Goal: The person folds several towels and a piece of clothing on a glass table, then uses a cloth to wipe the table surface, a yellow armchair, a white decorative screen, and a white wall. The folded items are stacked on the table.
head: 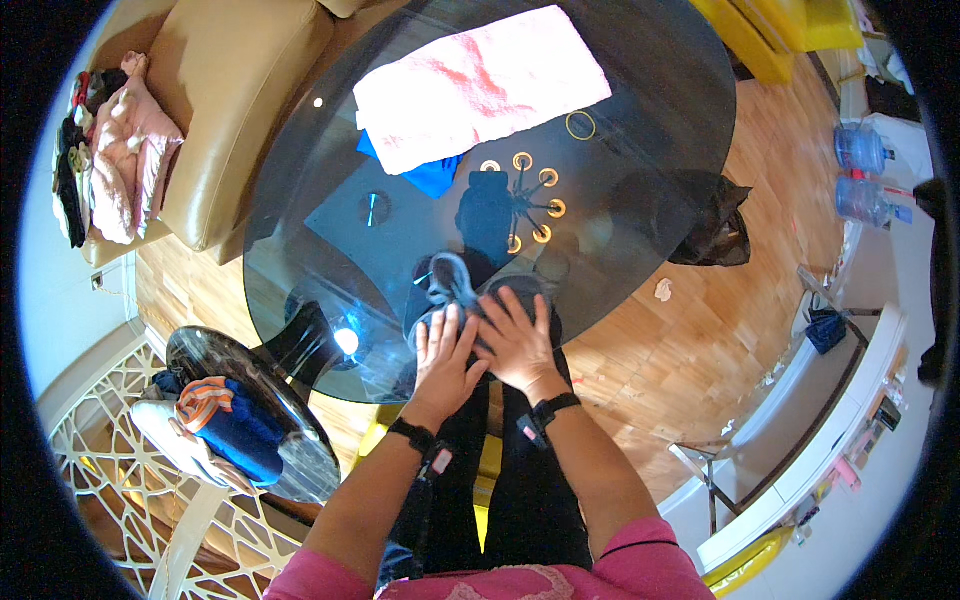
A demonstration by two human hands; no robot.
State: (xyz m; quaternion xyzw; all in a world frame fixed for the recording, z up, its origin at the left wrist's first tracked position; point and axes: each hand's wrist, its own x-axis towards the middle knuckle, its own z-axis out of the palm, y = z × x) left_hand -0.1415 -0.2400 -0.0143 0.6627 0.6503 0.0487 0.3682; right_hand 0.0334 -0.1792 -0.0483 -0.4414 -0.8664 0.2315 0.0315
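My left hand (444, 363) is palm down over the near edge of the dark glass table (615, 247), its fingers slightly apart. Close beside it, my right hand (519, 341) is spread with the fingers pointing away from me. Just beyond my left fingertips lies a blurred grey-blue looped strip (453, 279), perhaps cloth or cord; whether my fingers press on it I cannot tell. What lies beneath my palms is hidden. Farther off on the glass lies a folded pink-white towel (487, 86), partly over a blue cloth (435, 176).
A yellow ring (580, 126) lies near the towel. Left, a small marble-look table (307, 461) holds clothes (240, 431); more clothes (124, 165) lie on the tan sofa (232, 97). A black bag (724, 232) and crumpled tissue (663, 289) are on the floor at right.
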